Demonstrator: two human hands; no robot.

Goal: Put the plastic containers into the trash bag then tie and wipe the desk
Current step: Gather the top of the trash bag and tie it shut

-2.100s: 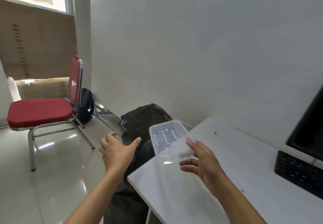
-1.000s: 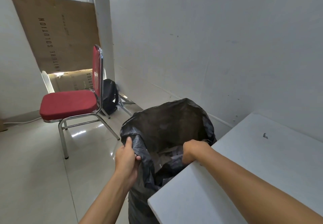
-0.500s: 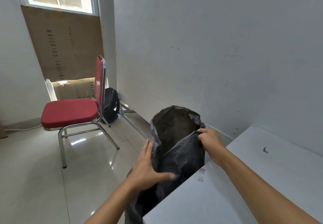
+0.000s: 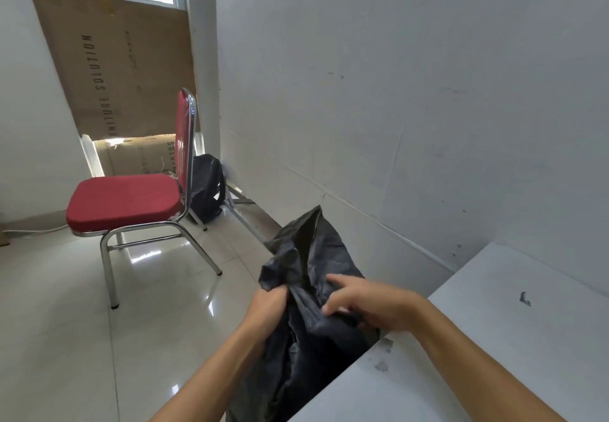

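Observation:
A black trash bag [image 4: 309,257] stands on the floor against the left end of the white desk [image 4: 494,339]. Its mouth is gathered into a bunch that points up. My left hand [image 4: 268,306] is closed around the left side of the gathered plastic. My right hand [image 4: 372,303] pinches the plastic on the right side, its forefinger stretched over the bunch. No plastic container shows; the bag's inside is hidden.
A red chair [image 4: 131,197] with chrome legs stands on the tiled floor to the left. A black backpack [image 4: 206,187] leans by the wall behind it. Cardboard sheets [image 4: 115,69] lean under the window. Dark smudges [image 4: 382,352] mark the desk's corner.
The clear container I held over the desk is out of sight. The bag's mouth, wide open a second ago, is now squeezed together between both hands.

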